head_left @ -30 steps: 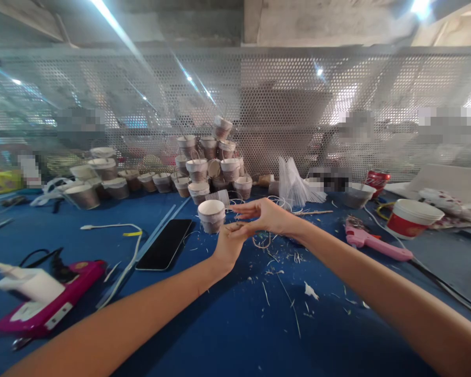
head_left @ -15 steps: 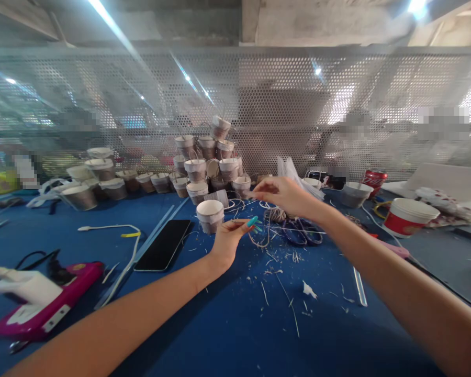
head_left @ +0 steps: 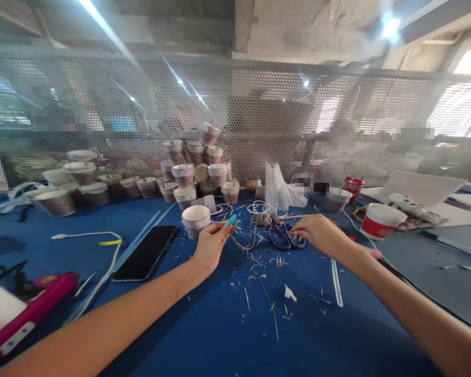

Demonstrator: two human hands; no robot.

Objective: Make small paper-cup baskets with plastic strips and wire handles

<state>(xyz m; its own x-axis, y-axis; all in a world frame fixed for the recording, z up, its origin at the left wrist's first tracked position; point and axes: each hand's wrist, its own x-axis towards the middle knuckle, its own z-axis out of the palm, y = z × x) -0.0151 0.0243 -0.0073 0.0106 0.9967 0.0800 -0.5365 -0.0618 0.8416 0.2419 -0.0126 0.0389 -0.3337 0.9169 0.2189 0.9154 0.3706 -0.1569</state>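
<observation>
My left hand [head_left: 212, 245], with turquoise nails, is closed in a pinch on a thin brown cord [head_left: 243, 246]. The cord droops from its fingertips toward a small bundle of twine [head_left: 264, 220]. Right beside that hand stands a white-rimmed paper cup [head_left: 195, 220], partly covered by the fingers. My right hand [head_left: 317, 233] has its fingers closed at the dark blue handles of a pair of scissors [head_left: 279, 238], which lie on the table. The blades are hard to make out.
Stacked cups [head_left: 183, 175] stand at the back against a perforated metal screen [head_left: 267, 115]. A black phone [head_left: 145, 254] and a magenta power strip [head_left: 35, 314] lie left. White strips [head_left: 277, 188], a red-and-white cup [head_left: 381, 220] and a soda can [head_left: 353, 188] are right. Scraps litter the blue table [head_left: 235, 324].
My right hand has come down and right, from above the twine to the scissors' handles. My left hand stays beside the cup. The whole view has shifted slightly.
</observation>
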